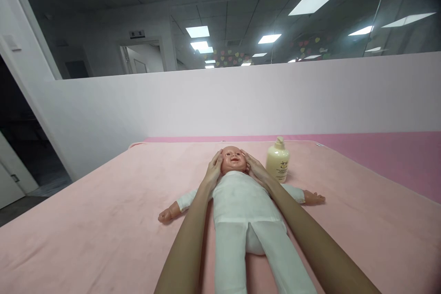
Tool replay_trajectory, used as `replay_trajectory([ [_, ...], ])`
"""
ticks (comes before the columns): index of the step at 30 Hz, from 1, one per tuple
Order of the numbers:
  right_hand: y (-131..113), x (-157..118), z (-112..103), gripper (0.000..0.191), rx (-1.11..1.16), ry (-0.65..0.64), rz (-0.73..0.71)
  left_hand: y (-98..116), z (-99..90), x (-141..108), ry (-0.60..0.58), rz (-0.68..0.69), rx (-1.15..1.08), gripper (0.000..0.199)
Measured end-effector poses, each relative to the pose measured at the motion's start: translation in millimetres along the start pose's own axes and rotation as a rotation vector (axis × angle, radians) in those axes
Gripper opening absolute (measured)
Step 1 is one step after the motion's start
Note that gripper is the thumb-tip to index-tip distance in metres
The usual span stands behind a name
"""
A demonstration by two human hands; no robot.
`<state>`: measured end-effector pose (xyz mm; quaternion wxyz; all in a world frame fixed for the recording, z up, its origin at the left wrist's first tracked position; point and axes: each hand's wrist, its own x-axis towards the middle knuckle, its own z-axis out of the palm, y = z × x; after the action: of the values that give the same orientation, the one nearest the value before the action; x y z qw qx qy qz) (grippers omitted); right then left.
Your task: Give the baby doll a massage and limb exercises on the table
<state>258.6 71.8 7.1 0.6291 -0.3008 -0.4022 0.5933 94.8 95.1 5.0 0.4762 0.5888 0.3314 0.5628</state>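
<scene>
A baby doll (pixel 237 197) with a white cloth body lies on its back, its head at the far end and its arms spread to the sides. Against the left side of the doll's head rests my left hand (pixel 214 168), fingers stretched along it. My right hand (pixel 255 167) lies on the opposite side of the head in the same way, fingers extended, with some fingertips hidden behind the head. Both forearms reach over the doll's arms. Just right of my right hand stands a pale yellow pump bottle (pixel 277 161), upright.
A pink blanket (pixel 103 220) covers the surface under the doll, with a brighter pink mat (pixel 396 161) showing at the right. Behind is a low white wall (pixel 220 101) topped by a glass window (pixel 241 18). A dark doorway (pixel 24 138) opens at the left.
</scene>
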Motion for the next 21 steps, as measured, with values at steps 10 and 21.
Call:
replay_trajectory([
  [10, -5.8, -4.8, -4.0, 0.083, -0.204, -0.064, -0.051, 3.1, -0.1, -7.2, 0.003, 0.093, 0.284, 0.089],
  [21, -0.6, -0.1, -9.1, 0.070, -0.179, -0.098, -0.058, -3.4, -4.9, -1.4, -0.041, 0.059, 0.176, 0.078],
])
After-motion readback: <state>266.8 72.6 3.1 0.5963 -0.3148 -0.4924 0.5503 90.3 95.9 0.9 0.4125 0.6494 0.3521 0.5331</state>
